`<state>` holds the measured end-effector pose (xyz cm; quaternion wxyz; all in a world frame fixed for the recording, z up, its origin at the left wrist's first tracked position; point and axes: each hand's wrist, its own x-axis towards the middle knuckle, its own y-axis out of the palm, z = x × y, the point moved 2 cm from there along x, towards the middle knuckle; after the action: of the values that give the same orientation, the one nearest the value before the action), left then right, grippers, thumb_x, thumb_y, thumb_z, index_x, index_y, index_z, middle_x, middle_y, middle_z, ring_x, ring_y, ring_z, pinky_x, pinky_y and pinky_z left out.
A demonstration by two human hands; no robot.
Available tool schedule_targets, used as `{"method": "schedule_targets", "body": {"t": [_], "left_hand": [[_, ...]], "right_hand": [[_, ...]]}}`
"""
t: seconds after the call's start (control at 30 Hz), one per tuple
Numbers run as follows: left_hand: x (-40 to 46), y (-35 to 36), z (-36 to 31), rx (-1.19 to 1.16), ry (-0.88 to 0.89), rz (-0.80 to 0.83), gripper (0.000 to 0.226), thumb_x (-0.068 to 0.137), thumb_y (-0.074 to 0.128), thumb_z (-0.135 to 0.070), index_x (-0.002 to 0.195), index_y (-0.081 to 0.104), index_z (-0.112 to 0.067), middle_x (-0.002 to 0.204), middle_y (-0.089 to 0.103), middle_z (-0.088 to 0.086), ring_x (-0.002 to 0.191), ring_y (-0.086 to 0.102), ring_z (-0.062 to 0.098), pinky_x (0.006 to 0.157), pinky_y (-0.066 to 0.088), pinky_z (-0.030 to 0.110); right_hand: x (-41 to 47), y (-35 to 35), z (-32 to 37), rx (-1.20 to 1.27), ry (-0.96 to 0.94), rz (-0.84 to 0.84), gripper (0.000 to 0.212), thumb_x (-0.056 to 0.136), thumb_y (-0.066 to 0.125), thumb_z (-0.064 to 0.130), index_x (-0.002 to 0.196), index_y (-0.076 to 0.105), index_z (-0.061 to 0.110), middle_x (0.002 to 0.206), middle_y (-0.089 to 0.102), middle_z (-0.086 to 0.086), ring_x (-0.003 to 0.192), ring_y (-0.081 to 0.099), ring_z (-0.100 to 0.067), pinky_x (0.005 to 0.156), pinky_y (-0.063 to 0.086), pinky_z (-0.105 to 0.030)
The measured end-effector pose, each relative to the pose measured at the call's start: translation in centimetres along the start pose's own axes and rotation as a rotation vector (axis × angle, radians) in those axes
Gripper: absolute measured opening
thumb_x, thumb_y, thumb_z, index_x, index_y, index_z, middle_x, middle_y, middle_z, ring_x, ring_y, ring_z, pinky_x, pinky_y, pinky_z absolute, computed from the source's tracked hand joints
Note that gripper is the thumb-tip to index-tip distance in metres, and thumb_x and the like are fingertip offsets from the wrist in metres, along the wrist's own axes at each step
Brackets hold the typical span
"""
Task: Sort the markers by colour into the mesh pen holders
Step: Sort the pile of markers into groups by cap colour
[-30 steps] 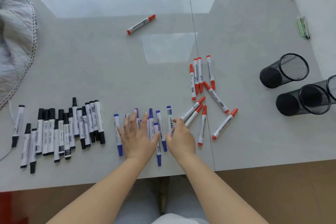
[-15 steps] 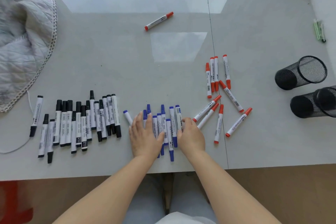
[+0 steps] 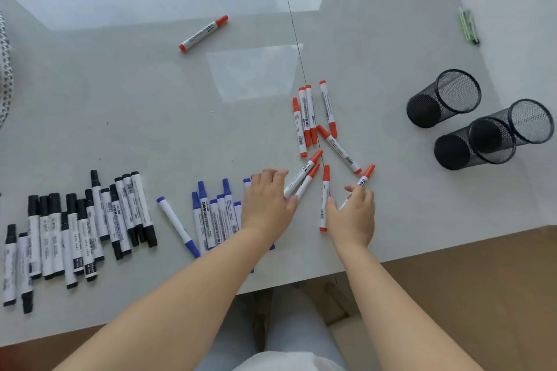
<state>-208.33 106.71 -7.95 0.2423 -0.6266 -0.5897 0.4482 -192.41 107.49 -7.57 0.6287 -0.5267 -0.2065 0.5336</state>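
Black-capped markers [image 3: 84, 226] lie in a row at the left. Blue-capped markers [image 3: 211, 217] are bunched in the middle, and my left forearm covers their right end. Red-capped markers [image 3: 310, 117] lie scattered to the right, with one lone red marker [image 3: 203, 33] farther back. My left hand [image 3: 268, 202] lies flat, its fingertips touching two slanted red markers [image 3: 303, 179]. My right hand [image 3: 352, 214] rests with loosely bent fingers on another red marker [image 3: 366, 175], its thumb beside an upright-lying one [image 3: 325, 199]. Three black mesh pen holders [image 3: 443, 99] [image 3: 473, 144] [image 3: 527, 120] lie on their sides at the right.
The grey table's front edge [image 3: 422, 253] runs just behind my wrists, with brown floor below. A pair of green pens [image 3: 468, 27] lies at the far right by the wall. A quilted cloth's trim [image 3: 6, 69] shows at the left edge.
Both hands have left the bunched blue markers and moved right onto the red ones. The view has shifted left, hiding most of the cloth.
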Motion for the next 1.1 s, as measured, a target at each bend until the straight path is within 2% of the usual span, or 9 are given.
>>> {"method": "schedule_targets", "body": {"t": [0.17,0.3,0.37,0.5,0.73,0.9,1.1], "left_hand": [[2.9,1.5,-1.9,0.103,0.002,0.075,0.055,0.088,0.051,-0.043,0.134,0.037,-0.015,0.126,0.043,0.003,0.115,0.041,0.02,0.094,0.039,0.032],[4.1,2.4,-2.5,0.104,-0.058,0.141,0.045,0.088,0.054,-0.042,0.121,0.042,-0.013,0.114,0.045,0.004,0.1,0.048,0.02,0.078,0.041,0.029],[4.3,2.7,-2.6,0.091,-0.08,0.16,0.038,0.088,0.053,-0.038,0.114,0.043,-0.012,0.109,0.047,0.005,0.092,0.049,0.02,0.073,0.04,0.029],[4.0,3.3,-3.0,0.119,-0.095,0.174,0.029,0.088,0.051,-0.035,0.104,0.043,-0.012,0.1,0.048,0.005,0.079,0.041,0.017,0.068,0.036,0.027],[1.7,4.9,-4.4,0.073,-0.165,0.164,0.031,0.088,0.051,-0.038,0.103,0.044,-0.012,0.1,0.047,0.004,0.085,0.044,0.017,0.07,0.032,0.024],[0.3,5.5,-5.4,0.013,-0.241,0.124,0.033,0.089,0.05,-0.042,0.109,0.043,-0.016,0.092,0.039,-0.004,0.08,0.042,0.012,0.067,0.034,0.023],[-0.6,5.5,-5.6,-0.06,-0.344,0.093,0.037,0.089,0.052,-0.044,0.113,0.044,-0.018,0.094,0.042,-0.006,0.079,0.046,0.01,0.06,0.034,0.02]], "right_hand": [[1.2,0.8,-0.9,-0.096,0.032,-0.029,0.068,0.077,0.063,0.052,0.127,0.039,0.014,0.125,0.041,-0.009,0.105,0.045,-0.021,0.079,0.049,-0.031],[1.9,1.3,-1.0,-0.101,0.015,-0.049,0.1,0.07,0.065,0.061,0.144,0.016,0.015,0.134,0.034,-0.01,0.11,0.041,-0.024,0.087,0.045,-0.034],[2.1,1.6,-1.1,-0.079,0.028,-0.038,0.106,0.071,0.063,0.061,0.147,0.008,0.012,0.136,0.033,-0.011,0.112,0.04,-0.024,0.089,0.044,-0.034],[2.3,2.1,-2.0,-0.092,0.038,-0.015,0.093,0.081,0.057,0.054,0.146,0.011,0.006,0.135,0.035,-0.012,0.113,0.041,-0.023,0.09,0.043,-0.032],[1.0,1.8,-4.3,-0.157,0.01,0.028,0.064,0.092,0.049,0.032,0.144,0.022,0.006,0.121,0.043,-0.012,0.101,0.047,-0.022,0.081,0.047,-0.03],[-0.3,1.5,-5.7,-0.186,-0.012,0.083,0.063,0.092,0.048,0.03,0.144,0.021,0.006,0.121,0.043,-0.012,0.099,0.048,-0.021,0.08,0.047,-0.028],[-1.1,1.9,-6.3,-0.266,-0.22,0.191,0.065,0.095,0.039,0.04,0.146,0.013,0.009,0.125,0.04,-0.008,0.101,0.045,-0.016,0.082,0.045,-0.026]]}}
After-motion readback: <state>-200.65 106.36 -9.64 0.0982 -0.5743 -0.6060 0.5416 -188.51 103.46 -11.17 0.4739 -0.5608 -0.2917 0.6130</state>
